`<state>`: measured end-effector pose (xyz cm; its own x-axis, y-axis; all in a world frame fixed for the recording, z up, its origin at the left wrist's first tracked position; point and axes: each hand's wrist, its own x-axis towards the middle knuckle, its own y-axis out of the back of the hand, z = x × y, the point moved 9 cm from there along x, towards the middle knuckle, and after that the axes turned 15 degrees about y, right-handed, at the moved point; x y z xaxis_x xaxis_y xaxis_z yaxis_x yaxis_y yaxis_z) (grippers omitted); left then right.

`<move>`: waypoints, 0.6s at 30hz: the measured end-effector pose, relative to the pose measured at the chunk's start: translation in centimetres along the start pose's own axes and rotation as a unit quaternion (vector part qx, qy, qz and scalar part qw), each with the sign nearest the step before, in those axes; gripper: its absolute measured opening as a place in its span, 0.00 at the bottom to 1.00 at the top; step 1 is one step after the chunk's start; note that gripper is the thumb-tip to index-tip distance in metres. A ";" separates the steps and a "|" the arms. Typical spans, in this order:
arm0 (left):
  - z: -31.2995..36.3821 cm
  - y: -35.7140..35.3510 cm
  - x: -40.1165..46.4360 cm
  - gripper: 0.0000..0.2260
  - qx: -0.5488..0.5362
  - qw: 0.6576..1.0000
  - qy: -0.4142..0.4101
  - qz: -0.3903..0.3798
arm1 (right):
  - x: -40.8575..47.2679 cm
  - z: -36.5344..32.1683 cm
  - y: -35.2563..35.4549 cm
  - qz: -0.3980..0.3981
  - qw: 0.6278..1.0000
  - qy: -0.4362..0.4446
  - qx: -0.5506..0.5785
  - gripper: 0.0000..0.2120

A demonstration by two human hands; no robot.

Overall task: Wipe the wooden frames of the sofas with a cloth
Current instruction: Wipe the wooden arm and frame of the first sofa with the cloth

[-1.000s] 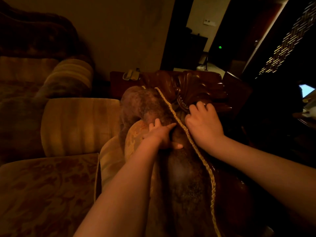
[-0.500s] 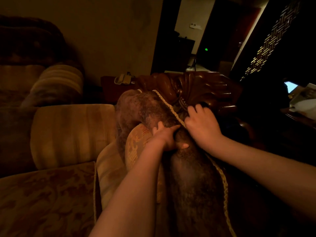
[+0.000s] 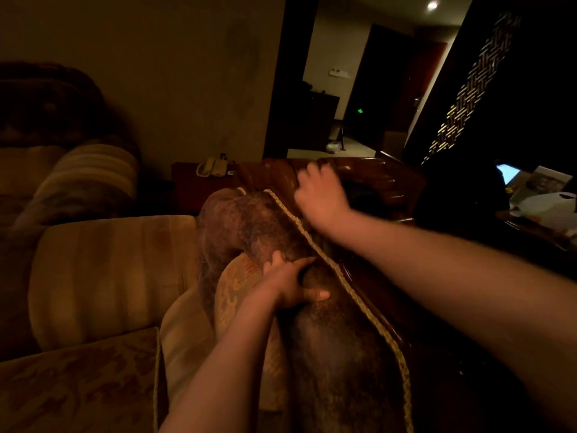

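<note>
Your left hand [image 3: 288, 284] grips the dark padded armrest [image 3: 327, 339], fingers curled over its top and thumb pressed into its near side. Your right hand [image 3: 321, 198] is blurred over the carved wooden frame [image 3: 384, 182] at the far end of the armrest; you cannot tell whether its fingers hold anything, and no cloth shows plainly. A gold braided cord [image 3: 349, 292] runs along the armrest's right edge, beside the frame. A patterned cushion [image 3: 237, 285] leans against the armrest's left side. Left of it lies the striped back cushion [image 3: 109, 276]. A phone [image 3: 212, 166] sits on a far tabletop [image 3: 187, 185].
</note>
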<state>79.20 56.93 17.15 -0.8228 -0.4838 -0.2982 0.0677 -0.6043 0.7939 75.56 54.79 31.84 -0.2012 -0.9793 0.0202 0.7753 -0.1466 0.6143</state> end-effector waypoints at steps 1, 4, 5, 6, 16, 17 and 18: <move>0.0 0.1 -0.1 0.36 -0.006 1.000 0.000 -0.003 | -0.2 1.8 1.1 0.013 0.999 -0.027 0.014 0.14; 0.3 0.5 -0.9 0.36 -0.012 1.000 0.007 -0.008 | -3.6 2.7 1.9 -0.001 0.997 -0.053 0.056 0.12; 0.3 0.5 -1.1 0.36 -0.011 1.000 0.012 -0.005 | -5.4 1.8 1.7 -0.001 0.996 -0.056 0.067 0.11; 0.2 0.5 -1.2 0.36 -0.011 1.000 0.018 -0.005 | -7.3 1.2 1.7 0.015 0.994 -0.070 0.077 0.09; 0.3 0.5 -1.1 0.37 -0.005 1.000 0.025 -0.010 | -10.5 3.3 1.4 0.060 0.980 -0.150 0.113 0.06; 0.3 0.5 -1.2 0.37 0.000 1.000 0.027 -0.006 | -8.8 2.2 1.3 0.046 0.984 -0.121 0.119 0.09; 0.3 0.5 -1.4 0.36 0.003 1.000 0.030 -0.003 | -7.5 1.3 1.2 0.032 0.987 -0.097 0.122 0.10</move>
<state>80.21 57.51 18.17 -0.7873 -0.5178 -0.3347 0.0589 -0.6035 0.7952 77.26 62.18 33.46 -0.2855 -0.9372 0.2004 0.6281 -0.0250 0.7777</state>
